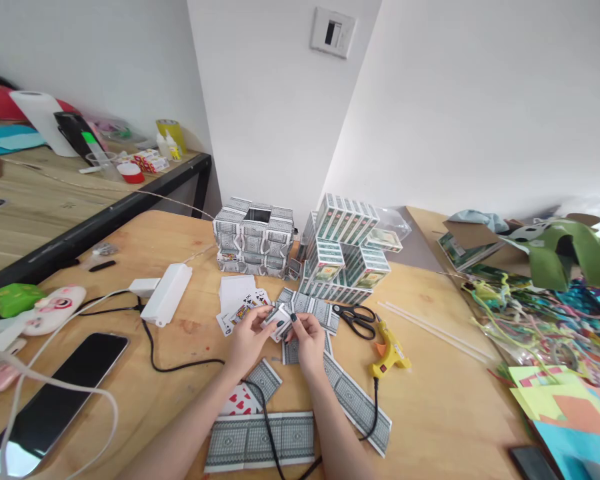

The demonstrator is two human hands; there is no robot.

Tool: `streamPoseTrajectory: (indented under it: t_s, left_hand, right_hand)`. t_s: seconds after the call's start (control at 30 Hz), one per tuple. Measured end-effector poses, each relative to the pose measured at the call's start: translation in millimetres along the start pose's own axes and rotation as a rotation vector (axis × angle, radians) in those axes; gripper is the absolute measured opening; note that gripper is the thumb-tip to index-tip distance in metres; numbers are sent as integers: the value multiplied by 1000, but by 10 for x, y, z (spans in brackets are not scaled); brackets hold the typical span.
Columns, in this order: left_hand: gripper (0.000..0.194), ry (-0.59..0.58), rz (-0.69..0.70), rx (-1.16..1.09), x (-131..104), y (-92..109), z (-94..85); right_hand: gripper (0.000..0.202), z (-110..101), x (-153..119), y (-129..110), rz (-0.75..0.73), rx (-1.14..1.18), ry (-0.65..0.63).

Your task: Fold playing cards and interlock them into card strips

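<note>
Both my hands meet over the middle of the table, pinching a small folded playing card (281, 321) between them. My left hand (253, 337) grips its left side, and my right hand (306, 337) its right side, with dark-painted nails showing. Around them lie loose playing cards (245, 303), some face up, and grey-backed cards under the fingers. Nearer me is a strip of joined cards (260, 440); another card strip (357, 400) slants off to the right. Behind the hands stands a box-like structure built of cards (253, 237) with a square opening on top.
Stacked card boxes (347, 220) stand at the back. Black scissors (357, 320), a yellow glue gun (390, 353) and clear glue sticks (435, 330) lie to the right. A white power strip (167, 293), a phone (60, 400) and cables occupy the left; the black cord passes under my arms. Craft scraps fill the right.
</note>
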State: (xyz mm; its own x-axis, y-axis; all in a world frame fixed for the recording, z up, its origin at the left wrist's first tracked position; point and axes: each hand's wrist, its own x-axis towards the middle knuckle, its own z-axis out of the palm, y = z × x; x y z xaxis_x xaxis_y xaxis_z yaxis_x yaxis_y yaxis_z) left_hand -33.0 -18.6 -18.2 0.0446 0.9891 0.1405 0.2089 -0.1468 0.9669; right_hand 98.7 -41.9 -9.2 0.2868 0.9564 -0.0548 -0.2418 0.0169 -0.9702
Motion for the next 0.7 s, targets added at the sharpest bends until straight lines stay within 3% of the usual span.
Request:
streamPoseTrajectory:
  t_s: [0.13, 0.3, 0.47, 0.7]
  left_hand:
    - [27, -38, -162, -72, 47, 17, -17]
    - [25, -109, -204, -158, 39, 58, -27]
    - [33, -172, -243, -218, 5, 52, -18]
    - [41, -10, -321, -434, 20, 126, 6]
  right_hand:
    - [24, -16, 30, 13, 12, 17, 5]
    - [21, -53, 61, 22, -24, -61, 45]
    - [24, -112, 96, -3, 29, -108, -85]
    - [25, -129, 121, 27, 117, 25, -125]
